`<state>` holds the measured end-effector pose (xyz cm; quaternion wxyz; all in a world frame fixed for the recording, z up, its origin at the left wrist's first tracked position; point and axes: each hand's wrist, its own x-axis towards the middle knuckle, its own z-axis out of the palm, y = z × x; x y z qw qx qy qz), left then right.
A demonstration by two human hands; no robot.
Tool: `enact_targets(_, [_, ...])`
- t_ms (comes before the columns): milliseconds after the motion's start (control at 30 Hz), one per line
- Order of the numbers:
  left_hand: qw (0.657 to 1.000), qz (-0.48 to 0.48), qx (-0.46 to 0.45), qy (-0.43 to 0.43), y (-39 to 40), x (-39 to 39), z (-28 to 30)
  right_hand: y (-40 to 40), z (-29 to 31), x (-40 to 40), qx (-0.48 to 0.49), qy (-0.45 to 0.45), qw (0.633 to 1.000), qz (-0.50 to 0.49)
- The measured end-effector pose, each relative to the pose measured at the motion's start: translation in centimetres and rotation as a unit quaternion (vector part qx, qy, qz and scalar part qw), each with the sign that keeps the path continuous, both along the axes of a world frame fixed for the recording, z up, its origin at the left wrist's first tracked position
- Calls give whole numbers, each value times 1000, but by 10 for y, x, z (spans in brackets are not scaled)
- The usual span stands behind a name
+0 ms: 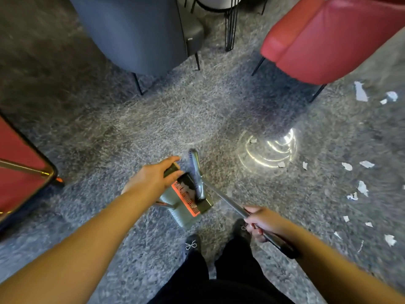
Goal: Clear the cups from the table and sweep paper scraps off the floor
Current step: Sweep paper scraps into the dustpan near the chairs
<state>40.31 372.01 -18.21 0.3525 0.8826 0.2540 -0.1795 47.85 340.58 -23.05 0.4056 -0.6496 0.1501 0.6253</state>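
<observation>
— Paper scraps [362,188] lie on the floor [153,119] to the right of both hands, is it so?

— Yes. They are spread in a loose band on the right side, from near the red armchair [324,38] at the far right down to the near right. A few small ones lie beside the shiny round table base [270,148].

— Which hand is nearer to them?

— The right hand [259,222]. Its grip is closed around the metal handle of the broom [228,201], fingers curled round the shaft. The long axis of the handle runs from this hand, at the near right, up and to the left, to the broom head [196,172].

— And the other hand?

— The left hand [153,177] holds the top of the dustpan handle [172,168], with the fingers bent over it. The dustpan [186,200] hangs or stands just under it, with its orange comb visible. The broom head sits against the dustpan, touching it.

— So the broom head is on the wrong side?

— I judge so. The head is left of the scraps and well apart from most of them, so the next move calls for a swing to the right. The picture is blurred, so details of the bristles I cannot tell.

— Cups?

— None visible here.
</observation>
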Motion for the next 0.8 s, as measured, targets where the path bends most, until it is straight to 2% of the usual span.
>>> enact_targets(267, [998,-50,-2,-43,-9,40,4,-14,20,8,10,-63,994,-93])
enact_targets(400, [995,-41,-15,-85,-16,78,3,-26,21,30,-9,-99,983,-157])
enact_targets(633, [989,-81,-11,-120,-45,181,0,-74,9,107,-13,-127,953,-275])
enact_targets(800, [984,-144,24,-105,-75,273,-5,-115,-1,180,-24,-128,948,-290])
